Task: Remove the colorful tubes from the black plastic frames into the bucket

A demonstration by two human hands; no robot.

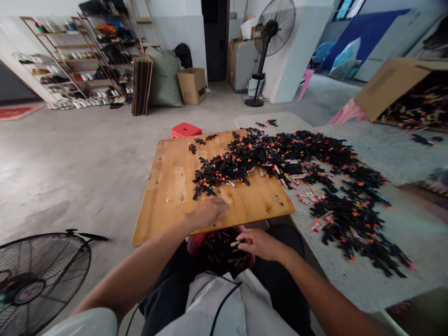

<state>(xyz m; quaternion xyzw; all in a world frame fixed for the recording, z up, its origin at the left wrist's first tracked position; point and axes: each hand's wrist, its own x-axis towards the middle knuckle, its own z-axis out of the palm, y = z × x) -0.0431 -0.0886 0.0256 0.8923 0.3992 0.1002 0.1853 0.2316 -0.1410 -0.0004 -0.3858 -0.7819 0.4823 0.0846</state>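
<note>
My left hand (209, 212) is over the near part of the wooden board (168, 186), fingers stretched to the right and somewhat blurred; I see nothing held in it. Just beyond it lies a heap of small black toy guns (241, 161) with orange and blue tips. Over my lap, my right hand (262, 243) pinches a small green-and-white piece (235, 243). Below that hand, between my legs, a red tub (192, 245) holds many dark pieces with coloured bits. Part of the tub is hidden under the board.
The toy guns spread onto a grey table (402, 233) at right, with small multicoloured pieces (311, 197) among them. A cardboard box (392, 86) full of similar toys tips at far right. A floor fan (42, 284) stands at left, a red stool (185, 129) behind the board.
</note>
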